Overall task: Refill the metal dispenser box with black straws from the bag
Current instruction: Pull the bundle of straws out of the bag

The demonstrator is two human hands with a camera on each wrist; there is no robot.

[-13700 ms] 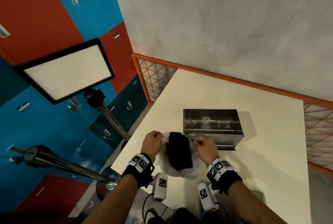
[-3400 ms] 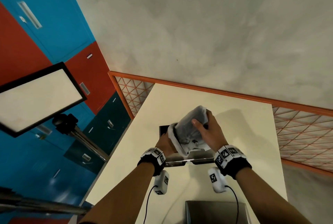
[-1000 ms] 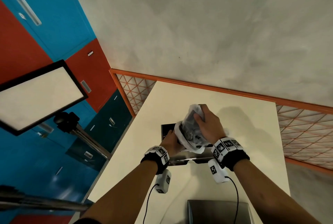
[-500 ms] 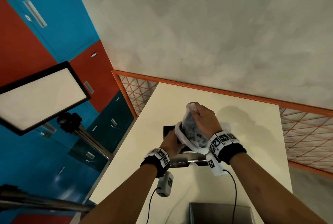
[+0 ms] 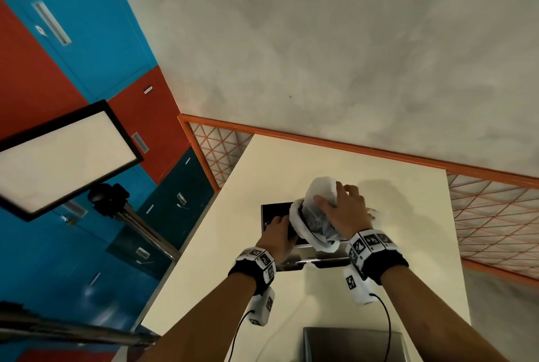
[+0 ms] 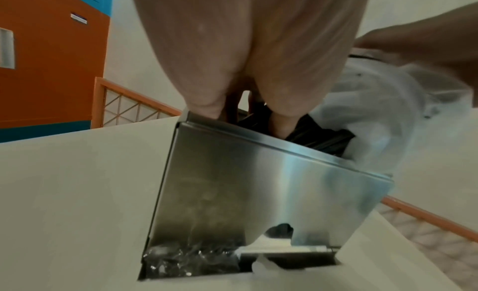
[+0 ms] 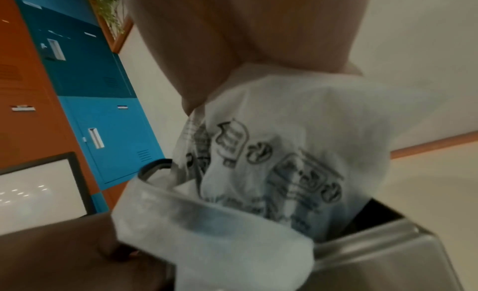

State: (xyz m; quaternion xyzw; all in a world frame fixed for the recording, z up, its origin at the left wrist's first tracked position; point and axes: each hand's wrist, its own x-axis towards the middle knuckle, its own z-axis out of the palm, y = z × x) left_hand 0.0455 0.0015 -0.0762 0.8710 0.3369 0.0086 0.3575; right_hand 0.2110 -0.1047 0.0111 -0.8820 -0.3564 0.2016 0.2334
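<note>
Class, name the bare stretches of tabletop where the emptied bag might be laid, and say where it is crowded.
Bare: the table right of the dispenser box, and the far strip toward the orange rail. Crowded: over the box, where both hands and the bag meet.

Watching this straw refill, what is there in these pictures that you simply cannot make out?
- How full the metal box is: the bag and both hands cover its opening in every view.
- How many black straws remain in the bag: only some ends show.
- The printing on the bag: blurred in the right wrist view.
- The left hand fingertips: hidden inside the box.
- The right hand grip: palm side hidden.
</note>
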